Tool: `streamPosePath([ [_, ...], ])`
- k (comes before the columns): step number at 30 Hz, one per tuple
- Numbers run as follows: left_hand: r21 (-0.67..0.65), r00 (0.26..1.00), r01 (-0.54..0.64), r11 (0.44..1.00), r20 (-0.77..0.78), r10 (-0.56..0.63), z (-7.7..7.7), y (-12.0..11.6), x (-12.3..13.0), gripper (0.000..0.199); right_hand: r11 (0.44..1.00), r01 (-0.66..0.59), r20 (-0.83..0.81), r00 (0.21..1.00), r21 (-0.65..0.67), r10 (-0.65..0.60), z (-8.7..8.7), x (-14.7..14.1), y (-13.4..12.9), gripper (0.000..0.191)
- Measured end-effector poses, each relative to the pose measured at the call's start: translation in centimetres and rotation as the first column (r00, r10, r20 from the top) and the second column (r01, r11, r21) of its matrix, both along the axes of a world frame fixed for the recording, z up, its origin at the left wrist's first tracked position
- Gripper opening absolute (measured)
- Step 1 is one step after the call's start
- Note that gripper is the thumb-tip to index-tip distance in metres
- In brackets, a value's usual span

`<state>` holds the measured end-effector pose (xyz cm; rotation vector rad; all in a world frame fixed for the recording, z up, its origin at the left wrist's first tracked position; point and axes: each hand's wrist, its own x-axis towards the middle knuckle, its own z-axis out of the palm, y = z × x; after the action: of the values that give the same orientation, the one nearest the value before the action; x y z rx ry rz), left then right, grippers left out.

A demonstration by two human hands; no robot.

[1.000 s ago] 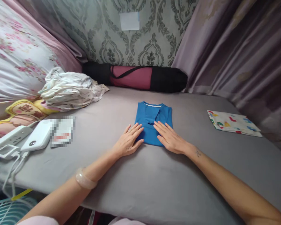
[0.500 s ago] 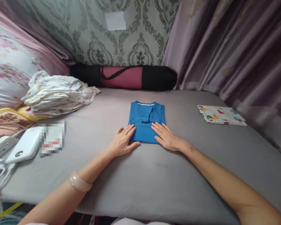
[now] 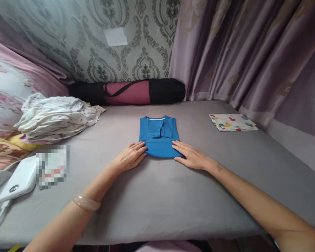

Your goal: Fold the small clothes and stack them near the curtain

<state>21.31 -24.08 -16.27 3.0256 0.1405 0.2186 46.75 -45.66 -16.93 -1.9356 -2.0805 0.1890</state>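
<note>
A blue long-sleeved shirt (image 3: 161, 148) lies folded into a compact block on the grey sheet. Its neckline, with a white inner band, faces away from me, and a sleeve end shows across its middle. My left hand (image 3: 131, 156) rests at the near left corner, fingers stretched over the edge of the cloth. At the near right corner, the fingertips of my right hand (image 3: 191, 155) touch the shirt, the fingers extended and the thumb apart near the bottom edge. Both hands are open and lie low. The shirt's near edge bows slightly towards me between them.
A folded white cloth with coloured prints (image 3: 233, 122) lies to the right. Crumpled pale fabric (image 3: 57, 115), a white power bank (image 3: 19, 180) with cables and a blurred packet (image 3: 54, 168) are on the left. A black and maroon roll bag (image 3: 127, 92) lies along the wall.
My hands have shifted outward to the shirt's side edges, and my left thumb has drawn in towards its fingers. The view has turned a little to the right.
</note>
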Motion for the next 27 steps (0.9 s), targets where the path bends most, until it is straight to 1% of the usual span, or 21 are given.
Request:
streamPosePath([
  [2,-0.018,1.0,-0.027,0.999,0.014,0.027,0.3,-0.1,0.5,0.038,0.998,-0.02,0.034,0.999,0.067,0.017,-0.1,-0.1,0.0,0.048],
  [3,-0.039,0.998,-0.066,0.997,0.005,0.066,0.5,-0.1,0.8,0.038,0.995,-0.027,0.049,0.999,0.094,0.022,-0.1,-0.2,0.0,0.045],
  [4,-0.066,0.992,-0.125,0.99,-0.014,0.125,0.8,-0.1,1.1,0.038,0.993,-0.029,0.061,0.998,0.114,0.022,-0.1,-0.3,0.1,0.044],
  [6,-0.114,0.963,-0.27,0.956,-0.057,0.265,1.4,0.1,1.6,0.04,0.99,-0.017,0.08,0.997,0.14,0.006,0.0,-0.5,0.3,0.045],
  [7,-0.128,0.945,-0.327,0.937,-0.07,0.32,1.7,0.2,1.8,0.041,0.989,0.0,0.085,0.996,0.147,-0.012,0.1,-0.6,0.4,0.047],
  [8,-0.134,0.935,-0.354,0.926,-0.072,0.347,1.8,0.3,1.9,0.041,0.988,0.023,0.084,0.996,0.153,-0.036,0.2,-0.7,0.6,0.048],
  [9,-0.137,0.938,-0.348,0.928,-0.058,0.343,1.9,0.4,2.0,0.041,0.986,0.051,0.077,0.995,0.157,-0.063,0.3,-0.6,0.7,0.049],
  [10,-0.133,0.95,-0.313,0.94,-0.033,0.311,1.8,0.5,2.0,0.04,0.984,0.08,0.065,0.994,0.158,-0.091,0.3,-0.6,1.0,0.049],
  [12,-0.112,0.976,-0.211,0.971,0.021,0.215,1.5,0.7,1.8,0.038,0.98,0.122,0.04,0.991,0.157,-0.129,0.4,-0.3,1.4,0.048],
  [13,-0.096,0.984,-0.167,0.981,0.042,0.172,1.2,0.7,1.7,0.041,0.979,0.128,0.036,0.99,0.157,-0.135,0.3,-0.1,1.7,0.048],
  [15,-0.062,0.989,-0.121,0.991,0.073,0.125,0.6,0.7,1.4,0.049,0.98,0.118,0.048,0.991,0.161,-0.127,0.0,0.2,2.0,0.047],
  [16,-0.048,0.99,-0.109,0.993,0.086,0.113,0.3,0.8,1.3,0.048,0.98,0.109,0.055,0.991,0.166,-0.12,-0.1,0.3,2.1,0.047],
  [18,-0.033,0.992,-0.082,0.996,0.097,0.085,0.0,0.8,1.1,0.04,0.98,0.089,0.053,0.994,0.176,-0.1,-0.4,0.6,2.1,0.048],
  [20,-0.032,0.996,-0.05,0.998,0.066,0.052,-0.2,0.9,1.0,0.04,0.982,0.061,0.034,0.997,0.178,-0.068,-0.7,0.8,1.9,0.052],
  [23,-0.034,1.0,-0.025,0.999,0.0,0.025,0.0,0.9,0.7,0.047,0.984,0.023,0.018,0.999,0.179,-0.027,-0.7,1.1,1.2,0.058],
  [27,0.009,1.0,0.029,1.0,0.002,-0.029,0.8,0.2,-0.4,0.056,0.981,-0.031,0.046,0.999,0.189,0.022,-0.2,0.7,-0.1,0.061],
])
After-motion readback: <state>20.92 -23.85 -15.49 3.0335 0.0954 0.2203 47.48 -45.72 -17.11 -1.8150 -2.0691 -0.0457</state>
